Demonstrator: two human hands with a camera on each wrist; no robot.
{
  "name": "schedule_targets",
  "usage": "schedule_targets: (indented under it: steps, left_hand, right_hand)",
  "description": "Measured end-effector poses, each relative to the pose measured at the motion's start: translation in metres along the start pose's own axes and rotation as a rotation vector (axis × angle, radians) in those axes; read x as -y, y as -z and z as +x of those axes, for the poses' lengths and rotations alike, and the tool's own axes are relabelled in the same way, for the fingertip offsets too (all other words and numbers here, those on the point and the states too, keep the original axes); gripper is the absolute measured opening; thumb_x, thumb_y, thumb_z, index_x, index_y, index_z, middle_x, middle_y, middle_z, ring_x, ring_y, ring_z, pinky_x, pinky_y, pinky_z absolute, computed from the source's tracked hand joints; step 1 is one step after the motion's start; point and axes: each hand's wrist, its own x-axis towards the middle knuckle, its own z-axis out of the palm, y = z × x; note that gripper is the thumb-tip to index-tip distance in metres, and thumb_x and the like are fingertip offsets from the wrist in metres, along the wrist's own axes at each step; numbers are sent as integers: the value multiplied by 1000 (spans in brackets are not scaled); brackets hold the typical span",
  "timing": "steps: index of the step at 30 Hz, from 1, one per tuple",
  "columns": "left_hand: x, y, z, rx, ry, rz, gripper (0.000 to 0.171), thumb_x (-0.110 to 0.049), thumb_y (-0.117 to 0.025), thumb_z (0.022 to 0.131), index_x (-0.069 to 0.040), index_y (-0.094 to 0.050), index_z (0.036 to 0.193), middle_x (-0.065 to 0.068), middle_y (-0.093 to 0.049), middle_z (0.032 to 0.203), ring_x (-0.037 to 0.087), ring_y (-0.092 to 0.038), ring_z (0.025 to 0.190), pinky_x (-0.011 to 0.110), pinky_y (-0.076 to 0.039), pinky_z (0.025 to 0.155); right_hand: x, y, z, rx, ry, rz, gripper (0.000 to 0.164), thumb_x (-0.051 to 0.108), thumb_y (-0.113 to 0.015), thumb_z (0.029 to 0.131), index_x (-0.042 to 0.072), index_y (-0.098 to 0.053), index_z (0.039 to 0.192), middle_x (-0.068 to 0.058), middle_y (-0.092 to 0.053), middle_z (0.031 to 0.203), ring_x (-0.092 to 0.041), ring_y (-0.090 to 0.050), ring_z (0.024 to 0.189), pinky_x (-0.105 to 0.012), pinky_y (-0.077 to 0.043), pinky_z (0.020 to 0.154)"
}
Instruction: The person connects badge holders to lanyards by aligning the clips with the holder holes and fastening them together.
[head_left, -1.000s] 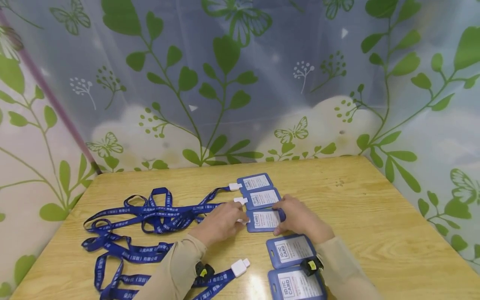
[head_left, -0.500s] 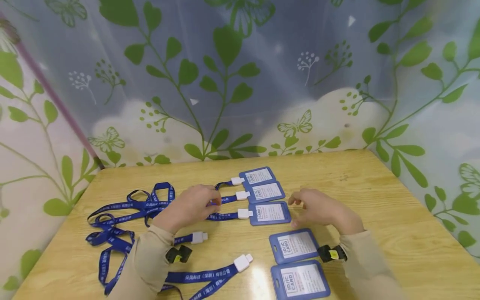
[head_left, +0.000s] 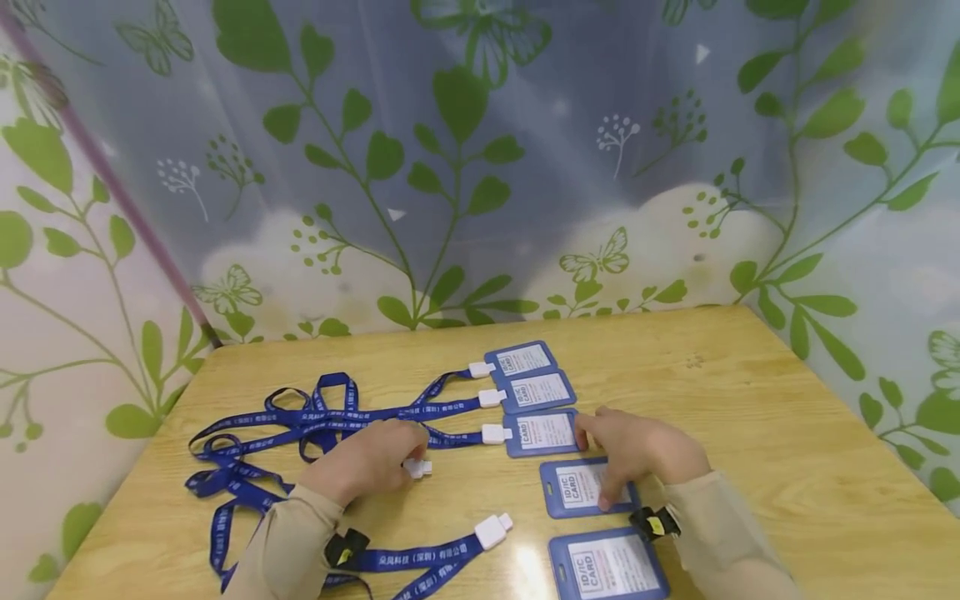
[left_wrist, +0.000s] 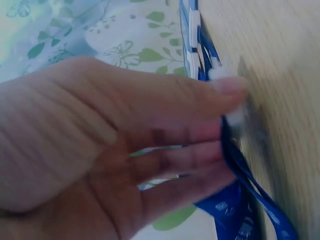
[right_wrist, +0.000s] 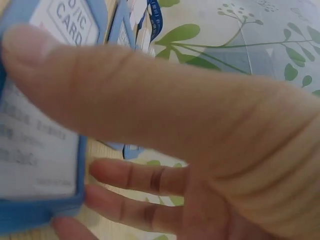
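My left hand (head_left: 371, 458) pinches the white plastic clip (head_left: 417, 468) of a blue lanyard. In the left wrist view the thumb lies over that clip, and the blue strap (left_wrist: 267, 200) trails below the fingers. My right hand (head_left: 645, 450) is spread over the right end of a blue ID card holder (head_left: 555, 487) lying on the table. Its thumb overlaps the holder's face, marked "ID/IC CARD", in the right wrist view, while the other fingers lie beside the edge. Another blue card holder (head_left: 611, 567) lies nearer the front, without a lanyard on it.
Three card holders joined to lanyard clips lie in a column behind, the nearest holder (head_left: 543, 433) close to my right fingers. Blue lanyards (head_left: 322, 421) lie tangled on the left. Another white clip (head_left: 492, 531) lies in front on the wooden table (head_left: 750, 433). A leafy printed cloth (head_left: 480, 208) hangs behind.
Both hands have left the third holder, which lies joined to its clip. My left hand moved left to a loose clip and took hold of it; the right moved down to the fourth holder.
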Motion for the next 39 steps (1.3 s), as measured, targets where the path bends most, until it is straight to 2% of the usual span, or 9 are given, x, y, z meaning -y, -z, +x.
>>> schedule_targets:
  steps: [2, 7, 10, 14, 17, 22, 28, 32, 39]
  left_hand:
    - [-1, -1, 2, -38, -35, 6, 18, -7, -77, 86, -13, -64, 96, 1, -66, 96, 18, -58, 86, 39, -54, 83]
    - [-7, -3, 3, -144, -116, 23, 22, -15, -76, 89, -12, -69, 110, 3, -68, 111, 23, -65, 103, 42, -56, 94]
    - [-12, -4, 5, -204, -147, 28, 22, -15, -78, 88, -12, -71, 110, 2, -67, 111, 22, -66, 103, 40, -57, 94]
    - [-21, -6, 8, -240, -192, 35, 25, -13, -79, 87, -10, -72, 110, 3, -67, 111, 20, -66, 101, 37, -57, 92]
    - [-26, -10, 11, -247, -224, 46, 25, -13, -79, 87, -8, -73, 111, 4, -69, 111, 21, -66, 102, 37, -57, 93]
    - [-35, -20, 17, -243, -264, 63, 23, -16, -79, 87, -12, -75, 109, 2, -71, 105, 17, -67, 98, 35, -57, 90]
    - [-43, -29, 27, -201, -334, 54, 18, -17, -78, 88, -15, -79, 106, -2, -71, 98, 11, -65, 88, 27, -56, 83]
    - [-46, -33, 30, -171, -322, 35, 19, -16, -77, 89, -16, -80, 108, -4, -67, 94, 6, -59, 82, 20, -53, 75]
    - [-49, -36, 32, -193, -334, 27, 19, -16, -76, 90, -17, -80, 109, -5, -64, 90, 5, -53, 79, 20, -49, 73]
  right_hand:
    - [0, -3, 3, -19, 13, 4, 60, 17, -98, 58, 18, -55, 101, -5, -53, 100, -23, -50, 89, -39, -48, 76]
    - [1, -9, 10, -73, 53, 11, 55, 20, -96, 62, 16, -58, 102, -3, -56, 102, -21, -51, 88, -40, -51, 80]
    - [1, -10, 11, -95, 75, 16, 53, 24, -95, 65, 17, -60, 104, -3, -56, 103, -20, -52, 89, -40, -51, 82]
    - [-2, -8, 4, -85, 89, 19, 63, 25, -98, 59, 16, -59, 107, -6, -56, 105, -21, -53, 92, -44, -52, 86]
    - [-3, -8, 0, -74, 66, 17, 70, 21, -100, 54, 14, -56, 108, -7, -55, 104, -23, -53, 93, -48, -52, 87]
    - [-3, -12, 0, -86, 30, 16, 68, 13, -98, 54, 13, -55, 106, -6, -55, 101, -22, -52, 90, -46, -52, 86]
    - [-2, -14, 5, -93, 29, -3, 64, 19, -98, 58, 11, -57, 107, -4, -58, 101, -21, -53, 90, -44, -52, 86]
    - [0, -14, 7, -100, 40, 13, 62, 19, -97, 59, 10, -59, 106, -4, -59, 101, -20, -53, 90, -44, -52, 88]
    - [4, -14, 9, -128, 45, 11, 60, 19, -97, 59, 9, -61, 106, -5, -58, 99, -20, -53, 90, -43, -52, 88]
